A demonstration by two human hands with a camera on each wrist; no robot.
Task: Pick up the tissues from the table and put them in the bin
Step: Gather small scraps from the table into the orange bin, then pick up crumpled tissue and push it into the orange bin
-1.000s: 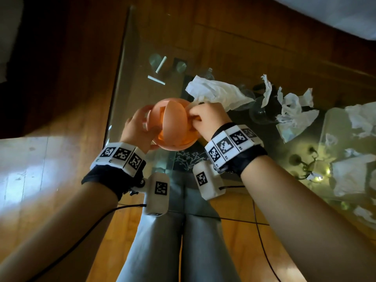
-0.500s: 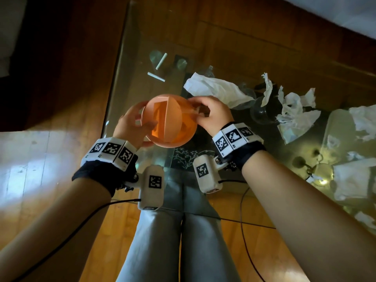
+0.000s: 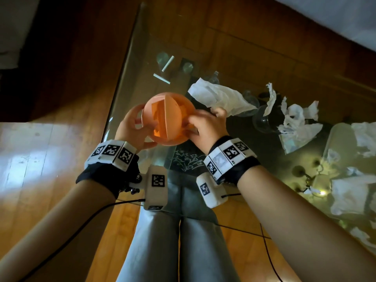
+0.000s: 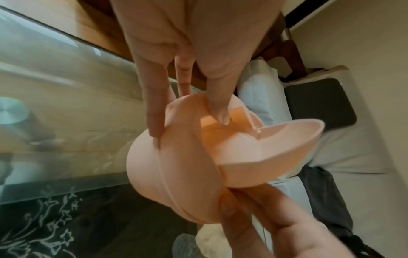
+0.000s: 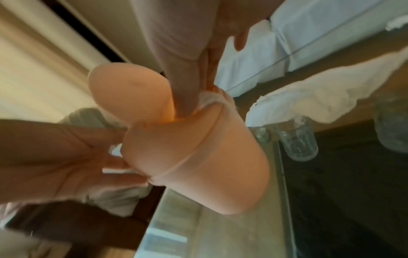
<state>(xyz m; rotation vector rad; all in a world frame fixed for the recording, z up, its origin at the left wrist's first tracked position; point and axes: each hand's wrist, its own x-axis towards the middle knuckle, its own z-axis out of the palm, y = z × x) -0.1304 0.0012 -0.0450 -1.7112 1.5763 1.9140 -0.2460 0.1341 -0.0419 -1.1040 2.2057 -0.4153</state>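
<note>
A small orange bin with a swing lid is held above the near corner of the glass table. My left hand grips its left side, with a fingertip in the opening. My right hand is curled at the bin's right rim. Its thumb pushes into the gap beside the tilted lid, against a scrap of white tissue at the rim. A large crumpled tissue lies just beyond the right hand. More tissues lie further right.
Several more tissues lie on the table's right part. Clear drinking glasses stand among them. Two white strips lie toward the far corner. Wooden floor surrounds the table, and my legs are below its near edge.
The bin's lid has swung from covering the top to standing edge-on. My right hand drew back a little, then closed in on the right rim again. The left hand kept its hold.
</note>
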